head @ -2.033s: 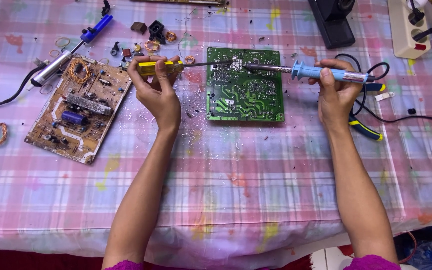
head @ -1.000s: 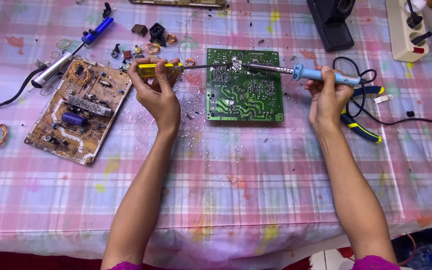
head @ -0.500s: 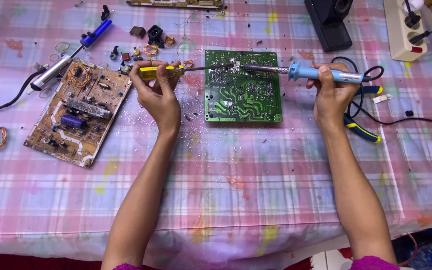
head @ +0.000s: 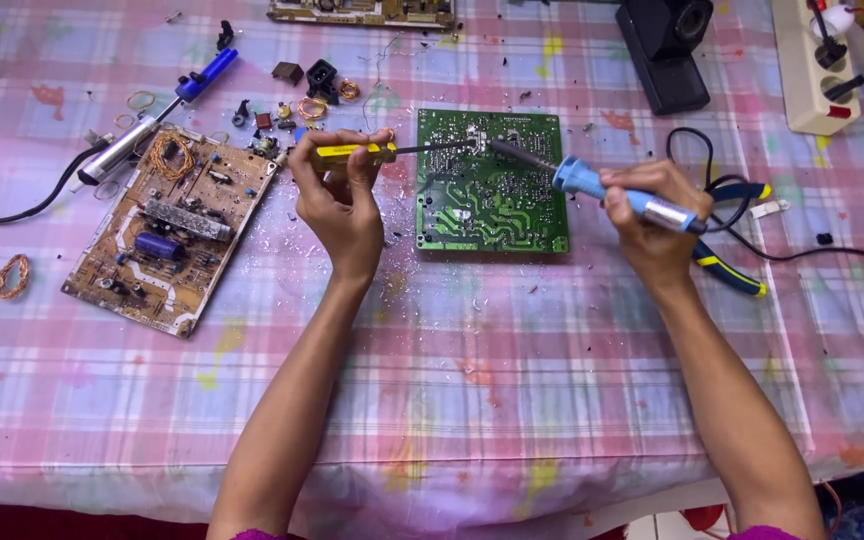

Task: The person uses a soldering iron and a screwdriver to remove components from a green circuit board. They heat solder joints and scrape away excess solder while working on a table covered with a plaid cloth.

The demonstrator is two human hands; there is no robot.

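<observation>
From my head camera I count three circuit boards: one green circuit board [head: 492, 182] lying solder side up in front of me, one brown circuit board [head: 167, 228] with its components up off to my left, and the edge of a third board [head: 362, 11] at the far rim of the bench [head: 472, 400]. There are two hand tools in use. My left hand [head: 344, 200] is closed around a yellow-handled screwdriver [head: 357, 152], its shaft reaching right to the upper middle of the green board; my right hand [head: 652, 215] is wrapped around the blue-handled soldering iron [head: 592, 185], whose tip meets the board at almost the same spot as the screwdriver tip. One pair of blue-and-yellow pliers [head: 727, 265] lies just beside my right wrist, one blue-and-silver desoldering pump [head: 157, 115] sits above the brown board, one white power strip [head: 810, 70] and one black box [head: 664, 50] stand at the far right. Small loose parts and two copper wire coils are scattered near the pump, and one more coil [head: 13, 275] lies alone at the far left. Compared with half a second ago, the iron has tilted: its handle now slopes down to the right, and my right hand sits lower; the screwdriver has hardly moved. The bench wears a pink plaid cloth speckled with solder bits.
</observation>
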